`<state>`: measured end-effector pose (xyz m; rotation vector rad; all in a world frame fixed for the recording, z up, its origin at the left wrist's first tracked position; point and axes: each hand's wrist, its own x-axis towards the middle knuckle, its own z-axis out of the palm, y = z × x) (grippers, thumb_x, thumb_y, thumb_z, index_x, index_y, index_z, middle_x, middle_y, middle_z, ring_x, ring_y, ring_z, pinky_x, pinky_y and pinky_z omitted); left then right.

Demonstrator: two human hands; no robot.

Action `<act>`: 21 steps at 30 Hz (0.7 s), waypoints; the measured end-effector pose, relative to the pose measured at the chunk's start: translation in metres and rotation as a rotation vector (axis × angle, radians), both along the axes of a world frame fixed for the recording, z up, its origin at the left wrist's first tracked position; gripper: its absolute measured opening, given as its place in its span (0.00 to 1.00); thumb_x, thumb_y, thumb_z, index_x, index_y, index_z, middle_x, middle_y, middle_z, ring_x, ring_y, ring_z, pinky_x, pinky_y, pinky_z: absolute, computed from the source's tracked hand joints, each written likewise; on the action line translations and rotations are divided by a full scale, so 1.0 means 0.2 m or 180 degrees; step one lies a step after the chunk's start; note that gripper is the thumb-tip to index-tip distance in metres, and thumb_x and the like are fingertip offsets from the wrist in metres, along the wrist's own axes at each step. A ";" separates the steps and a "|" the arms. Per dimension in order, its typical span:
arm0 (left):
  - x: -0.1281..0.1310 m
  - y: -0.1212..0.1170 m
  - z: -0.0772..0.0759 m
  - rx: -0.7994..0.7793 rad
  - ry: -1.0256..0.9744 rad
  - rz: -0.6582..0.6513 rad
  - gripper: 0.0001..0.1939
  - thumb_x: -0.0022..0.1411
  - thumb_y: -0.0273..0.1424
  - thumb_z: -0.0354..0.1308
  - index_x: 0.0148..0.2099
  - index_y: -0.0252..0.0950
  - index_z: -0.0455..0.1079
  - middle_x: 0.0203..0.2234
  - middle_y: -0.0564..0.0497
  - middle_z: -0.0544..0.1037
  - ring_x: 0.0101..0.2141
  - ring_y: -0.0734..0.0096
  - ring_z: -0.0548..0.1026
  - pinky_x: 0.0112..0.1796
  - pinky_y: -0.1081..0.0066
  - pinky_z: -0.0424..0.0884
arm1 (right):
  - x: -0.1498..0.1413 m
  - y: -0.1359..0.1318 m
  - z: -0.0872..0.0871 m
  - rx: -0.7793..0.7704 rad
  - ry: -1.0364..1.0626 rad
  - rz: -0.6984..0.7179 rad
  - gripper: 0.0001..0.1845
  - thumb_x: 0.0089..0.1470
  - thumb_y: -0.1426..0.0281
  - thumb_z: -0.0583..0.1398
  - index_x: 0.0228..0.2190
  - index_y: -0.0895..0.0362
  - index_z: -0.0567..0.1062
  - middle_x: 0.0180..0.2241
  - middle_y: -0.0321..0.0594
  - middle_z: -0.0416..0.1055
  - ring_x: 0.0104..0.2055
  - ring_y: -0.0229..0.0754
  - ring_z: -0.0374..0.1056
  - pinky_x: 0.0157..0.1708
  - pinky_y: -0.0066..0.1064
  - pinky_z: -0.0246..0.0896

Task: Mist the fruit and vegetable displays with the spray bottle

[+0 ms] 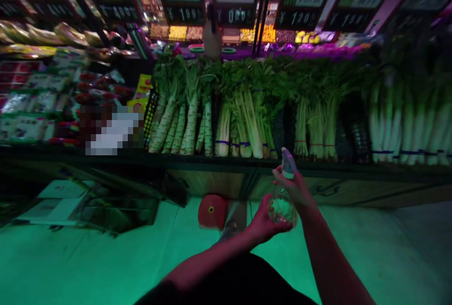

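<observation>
A clear spray bottle (281,205) with a pale trigger head is held upright, slightly tilted, in front of the vegetable shelf. My left hand (264,222) is wrapped round the lower part of the bottle. Higher up, my right hand (297,187) grips it at the neck, with fingers by the trigger head. Behind the bottle stand celery bunches (252,124) tied with purple bands. Thinner green bunches (317,126) with red bands stand to their right. Thick-stemmed leafy stalks (169,124) lean on the left.
Packaged produce (42,93) fills the shelf's left end, and white-stemmed bunches (416,121) its right. Price signs (303,1) hang above. Below the shelf edge are wooden cabinet doors (212,185), a red object (212,211) on the floor, and a dark crate (137,211).
</observation>
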<state>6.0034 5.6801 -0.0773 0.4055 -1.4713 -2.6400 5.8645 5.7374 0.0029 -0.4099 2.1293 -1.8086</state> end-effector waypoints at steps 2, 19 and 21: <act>-0.01 -0.06 0.00 0.0039 0.0073 0.0036 0.60 0.34 0.49 0.86 0.65 0.40 0.60 0.58 0.37 0.74 0.54 0.47 0.78 0.55 0.52 0.77 | -0.01 -0.10 0.00 0.0054 0.0008 0.0138 0.23 0.45 0.48 0.71 0.32 0.52 0.75 0.28 0.36 0.75 0.30 0.45 0.75 0.33 0.36 0.75; 0.03 -0.84 -0.21 -0.0756 -0.0551 0.0145 0.60 0.31 0.56 0.83 0.61 0.42 0.61 0.54 0.38 0.81 0.59 0.39 0.79 0.60 0.51 0.74 | 0.03 -0.84 -0.25 0.0006 -0.0270 0.0282 0.23 0.48 0.46 0.67 0.31 0.52 0.72 0.28 0.36 0.75 0.32 0.45 0.74 0.35 0.35 0.72; -0.06 -0.84 -0.19 -0.0961 -0.0537 -0.0291 0.58 0.29 0.55 0.84 0.59 0.40 0.64 0.54 0.38 0.81 0.58 0.38 0.78 0.60 0.50 0.73 | -0.04 -0.74 -0.29 -0.0214 -0.0471 -0.0239 0.27 0.45 0.42 0.68 0.30 0.52 0.72 0.27 0.36 0.74 0.31 0.46 0.74 0.34 0.37 0.73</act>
